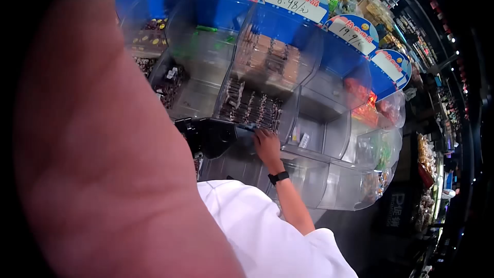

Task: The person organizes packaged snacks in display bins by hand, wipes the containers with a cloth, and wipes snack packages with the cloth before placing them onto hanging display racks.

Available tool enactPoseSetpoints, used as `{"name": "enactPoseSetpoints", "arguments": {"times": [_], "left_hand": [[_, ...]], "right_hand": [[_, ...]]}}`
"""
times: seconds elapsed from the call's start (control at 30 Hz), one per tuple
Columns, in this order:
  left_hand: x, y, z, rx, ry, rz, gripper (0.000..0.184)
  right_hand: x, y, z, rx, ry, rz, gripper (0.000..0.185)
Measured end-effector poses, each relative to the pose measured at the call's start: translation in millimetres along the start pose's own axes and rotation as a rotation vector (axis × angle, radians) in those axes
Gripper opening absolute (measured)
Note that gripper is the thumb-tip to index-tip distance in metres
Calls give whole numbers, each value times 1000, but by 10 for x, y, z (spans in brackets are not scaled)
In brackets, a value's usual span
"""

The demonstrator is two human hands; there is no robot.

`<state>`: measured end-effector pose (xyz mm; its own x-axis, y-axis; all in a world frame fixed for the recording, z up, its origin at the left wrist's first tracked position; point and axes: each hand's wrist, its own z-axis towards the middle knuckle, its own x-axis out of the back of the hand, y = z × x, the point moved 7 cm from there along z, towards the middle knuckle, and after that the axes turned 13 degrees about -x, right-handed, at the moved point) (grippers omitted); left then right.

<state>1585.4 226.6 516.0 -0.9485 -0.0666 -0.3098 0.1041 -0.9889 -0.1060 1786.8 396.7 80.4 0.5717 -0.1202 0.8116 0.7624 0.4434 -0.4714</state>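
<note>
Left hand [118,149], blurred at nine o'clock; opening and hold can't be told. Black object [211,136], right hand's nine o'clock. Dark-wrapped packets [252,105], its eleven, in clear bin [290,116]. Right hand [267,147]: fingers part-curled at front edge, grip unclear.

The right hand [267,146], with a black watch [278,177], reaches toward dark packets [252,105] at its twelve o'clock. Blue price signs [296,1] arc from eleven to two; blurred close-up skin [108,164] fills eight to ten.
</note>
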Motion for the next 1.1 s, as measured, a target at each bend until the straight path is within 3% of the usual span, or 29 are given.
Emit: {"name": "enactPoseSetpoints", "arguments": {"times": [0.1,0.2,0.27,0.3,0.33,0.4,0.43,0.5,0.57,0.7,0.8,0.83,0.9,0.93,1.03,1.07,1.1], "left_hand": [[17,-29,-1,-34,31,36,54],[4,-104,-117,-60,62,79,50],[-52,-316,-556,52,18,148,47],[-167,-489,-1012,193,-64,209,46],[-358,-803,-1800,507,-417,419,43],[-304,-1022,-3086,729,-582,453,44],[-195,-1038,-3699,881,-766,526,45],[37,-919,-4628,991,-1238,670,45],[102,-732,-4612,640,-1053,711,45],[282,-788,-4696,699,-1056,614,44],[407,-837,-4797,508,-1246,721,37],[474,-892,-4743,510,-1253,722,37],[606,-1051,-4871,657,-1562,666,26],[656,-1067,-4862,636,-1476,563,24],[658,-1115,-4845,744,-1537,460,16],[600,-1071,-4752,741,-1455,422,11],[582,-1045,-4759,774,-1503,469,16]], "right_hand": [[-27,18,-5,-68,-98,-35,23],[-45,26,-31,-20,-32,-45,24],[-40,28,-41,2,1,-27,25],[7,50,-29,-52,10,144,24],[55,72,-9,-98,27,320,24],[63,90,-31,-107,-31,184,22],[66,101,-46,-108,-61,116,21],[-19,154,-84,37,-131,79,25],[-2,140,-91,33,-153,45,25],[101,73,-97,10,-83,78,27],[108,67,-32,-74,-96,72,20],[105,65,14,-77,-98,79,20],[-5,215,64,-269,-245,72,16],[-23,227,95,-290,-255,75,16],[-168,194,218,-293,-393,12,16],[-144,194,159,-321,-375,21,16],[-112,145,104,-269,-342,21,15]]}}
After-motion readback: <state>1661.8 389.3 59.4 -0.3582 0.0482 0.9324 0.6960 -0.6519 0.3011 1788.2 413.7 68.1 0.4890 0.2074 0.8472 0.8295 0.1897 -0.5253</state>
